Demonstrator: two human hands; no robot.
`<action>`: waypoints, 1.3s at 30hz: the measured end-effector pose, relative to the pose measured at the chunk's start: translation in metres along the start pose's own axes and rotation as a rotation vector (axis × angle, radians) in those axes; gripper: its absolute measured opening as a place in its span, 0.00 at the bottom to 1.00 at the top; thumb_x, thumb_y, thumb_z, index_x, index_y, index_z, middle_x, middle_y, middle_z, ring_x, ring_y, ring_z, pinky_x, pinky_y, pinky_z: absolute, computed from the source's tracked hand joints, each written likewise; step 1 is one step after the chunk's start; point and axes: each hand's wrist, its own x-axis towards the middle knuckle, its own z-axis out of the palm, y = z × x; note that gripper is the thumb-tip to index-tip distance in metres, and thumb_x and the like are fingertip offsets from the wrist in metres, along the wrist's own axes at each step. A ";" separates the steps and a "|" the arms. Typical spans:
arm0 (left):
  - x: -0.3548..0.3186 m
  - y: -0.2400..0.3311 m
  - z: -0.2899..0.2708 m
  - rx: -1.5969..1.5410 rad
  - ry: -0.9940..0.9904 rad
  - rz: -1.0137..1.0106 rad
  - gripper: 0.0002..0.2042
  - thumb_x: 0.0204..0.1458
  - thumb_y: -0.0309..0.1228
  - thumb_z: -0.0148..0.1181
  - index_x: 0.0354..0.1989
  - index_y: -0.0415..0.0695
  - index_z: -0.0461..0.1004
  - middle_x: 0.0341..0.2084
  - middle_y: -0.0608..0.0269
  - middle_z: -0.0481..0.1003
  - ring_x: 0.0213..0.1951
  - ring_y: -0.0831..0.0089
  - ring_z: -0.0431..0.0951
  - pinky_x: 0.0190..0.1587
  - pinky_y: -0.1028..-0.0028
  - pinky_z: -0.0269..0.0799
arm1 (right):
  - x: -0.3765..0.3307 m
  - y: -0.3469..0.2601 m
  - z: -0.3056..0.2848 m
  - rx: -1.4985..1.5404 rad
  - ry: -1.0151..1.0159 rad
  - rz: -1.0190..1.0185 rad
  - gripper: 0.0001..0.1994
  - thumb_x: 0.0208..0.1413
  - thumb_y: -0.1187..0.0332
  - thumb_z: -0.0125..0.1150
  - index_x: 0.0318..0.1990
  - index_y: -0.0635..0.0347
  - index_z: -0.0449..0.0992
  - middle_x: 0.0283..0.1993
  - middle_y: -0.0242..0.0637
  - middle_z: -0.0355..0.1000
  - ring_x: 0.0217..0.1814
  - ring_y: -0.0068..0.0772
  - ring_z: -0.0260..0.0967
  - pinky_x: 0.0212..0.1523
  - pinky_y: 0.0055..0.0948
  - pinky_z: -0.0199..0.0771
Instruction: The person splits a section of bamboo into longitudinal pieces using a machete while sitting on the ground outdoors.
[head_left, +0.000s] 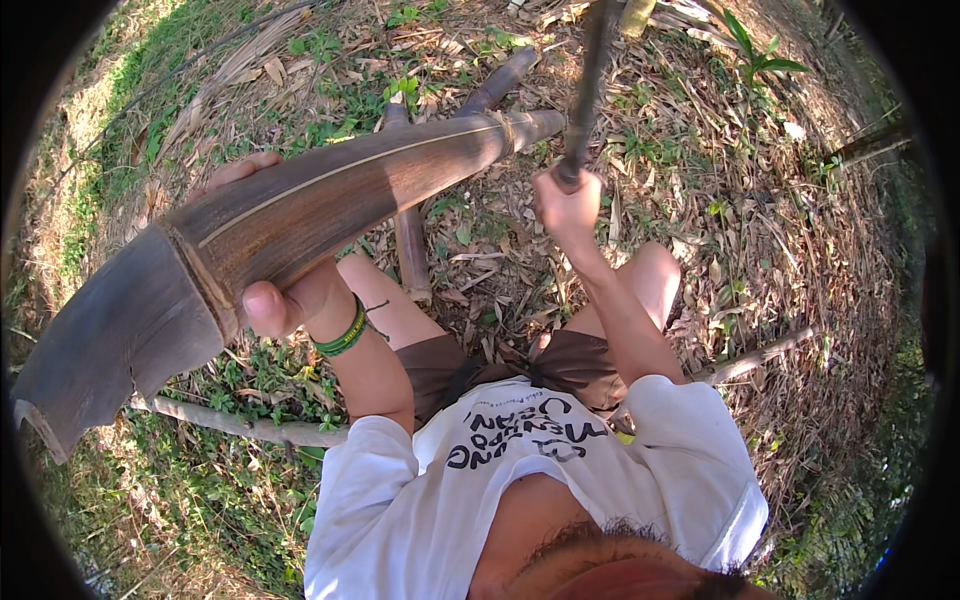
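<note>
- Your left hand (275,290) has its fingers clamped around the thick bamboo culm (300,205), which slants across your knees, cut end at the left rim.
- Your right hand (567,205) grips a dark tool handle (588,90) just beside the culm's far end.
- Littered ground (780,220) lies open to your right.

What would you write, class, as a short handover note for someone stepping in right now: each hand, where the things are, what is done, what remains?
Left hand: wrapped around the thick brown bamboo culm, thumb on the near side, holding it raised above the knees.
Right hand: shut on the handle of a long dark tool, raised; its top end runs out of view.
Ground: dry leaf litter, thinner bamboo poles lying under the culm.
Done: the culm's near end is already cut open.
Left: no fresh cut shows along its length; any trimming is still ahead.
</note>
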 end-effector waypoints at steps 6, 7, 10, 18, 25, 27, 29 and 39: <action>-0.010 -0.011 -0.026 -0.255 -0.105 0.060 0.45 0.46 0.60 0.62 0.62 0.34 0.59 0.48 0.36 0.71 0.50 0.49 0.76 0.52 0.56 0.75 | -0.011 0.084 0.025 0.179 -0.396 0.572 0.11 0.50 0.73 0.61 0.21 0.58 0.65 0.17 0.28 0.61 0.16 0.22 0.55 0.19 0.28 0.54; -0.011 -0.007 -0.029 -0.110 -0.044 -0.032 0.42 0.47 0.58 0.61 0.61 0.35 0.61 0.48 0.38 0.71 0.50 0.51 0.75 0.52 0.58 0.76 | -0.001 0.072 0.015 0.313 -0.556 0.695 0.12 0.51 0.76 0.60 0.22 0.53 0.64 0.19 0.24 0.59 0.16 0.17 0.53 0.17 0.23 0.52; -0.001 -0.007 -0.015 -0.049 0.025 -0.061 0.40 0.48 0.56 0.59 0.60 0.35 0.62 0.49 0.38 0.70 0.50 0.52 0.76 0.52 0.58 0.76 | 0.017 0.016 -0.003 0.206 -0.575 0.699 0.13 0.52 0.78 0.60 0.22 0.52 0.63 0.18 0.23 0.59 0.15 0.16 0.52 0.16 0.23 0.51; 0.001 -0.010 -0.013 -0.054 0.040 -0.054 0.40 0.48 0.57 0.57 0.59 0.32 0.62 0.49 0.38 0.70 0.50 0.52 0.76 0.51 0.59 0.76 | 0.047 -0.182 -0.063 0.581 -0.275 -0.388 0.10 0.58 0.75 0.55 0.25 0.57 0.65 0.16 0.24 0.54 0.17 0.18 0.50 0.22 0.25 0.53; -0.004 -0.016 -0.017 -0.196 -0.147 0.034 0.42 0.47 0.61 0.57 0.61 0.36 0.63 0.51 0.41 0.71 0.53 0.49 0.74 0.56 0.52 0.72 | -0.012 0.061 0.020 -0.093 -0.277 0.357 0.09 0.51 0.75 0.59 0.20 0.61 0.70 0.14 0.32 0.63 0.13 0.23 0.59 0.16 0.29 0.56; -0.020 -0.009 -0.020 -0.140 -0.069 0.000 0.43 0.45 0.63 0.60 0.62 0.39 0.64 0.51 0.43 0.71 0.53 0.47 0.73 0.58 0.49 0.69 | -0.022 0.108 0.027 -0.109 -0.272 0.354 0.12 0.50 0.73 0.61 0.17 0.57 0.68 0.15 0.29 0.63 0.14 0.22 0.58 0.18 0.27 0.56; -0.005 -0.019 -0.027 -0.202 -0.099 0.039 0.45 0.46 0.62 0.62 0.64 0.38 0.59 0.50 0.40 0.70 0.51 0.47 0.74 0.56 0.52 0.72 | -0.016 0.103 0.034 0.071 -0.400 0.550 0.13 0.49 0.72 0.62 0.17 0.56 0.66 0.16 0.28 0.64 0.16 0.22 0.58 0.21 0.27 0.60; -0.005 -0.017 -0.041 -0.091 -0.017 -0.037 0.42 0.46 0.60 0.60 0.62 0.39 0.61 0.48 0.41 0.71 0.51 0.49 0.74 0.54 0.52 0.73 | 0.046 -0.105 -0.041 0.203 -0.388 0.154 0.11 0.54 0.75 0.63 0.25 0.56 0.67 0.16 0.23 0.58 0.14 0.15 0.51 0.17 0.20 0.51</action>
